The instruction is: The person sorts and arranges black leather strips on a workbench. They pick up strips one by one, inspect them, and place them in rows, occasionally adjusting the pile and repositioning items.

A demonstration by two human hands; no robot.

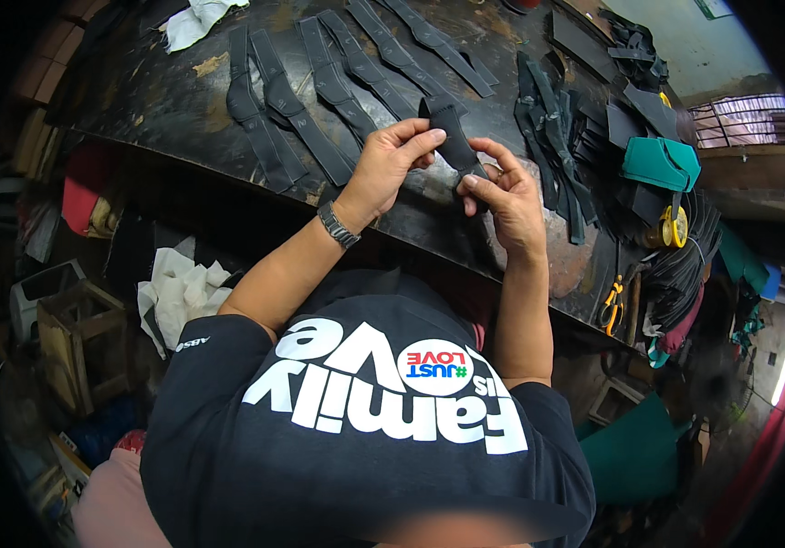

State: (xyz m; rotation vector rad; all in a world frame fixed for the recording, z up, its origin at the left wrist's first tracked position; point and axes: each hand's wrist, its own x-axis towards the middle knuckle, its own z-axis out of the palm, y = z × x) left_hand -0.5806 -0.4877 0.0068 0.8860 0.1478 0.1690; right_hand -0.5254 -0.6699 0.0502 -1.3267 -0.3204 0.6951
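Observation:
Both hands hold one black strap piece (450, 139) just above the near part of a dark, worn table (173, 100). My left hand (387, 167) pinches its left edge between thumb and fingers. At its lower end, the thumb and fingers of my right hand (505, 192) close on the same piece. Beyond my hands, several flat black straps (297, 102), wider at the middle and marked in pale writing, lie side by side. To the right, a loose heap of black straps (552, 137) rests beside a pale stone slab (568, 248), which my right hand partly covers.
Green sheet material (662, 164), a yellow tape roll (673, 226) and orange-handled pliers (612, 306) are at the table's right end. A white cloth (201, 22) lies at the far left. Below the left side stand a wooden stool frame (82, 338) and crumpled white fabric (183, 292).

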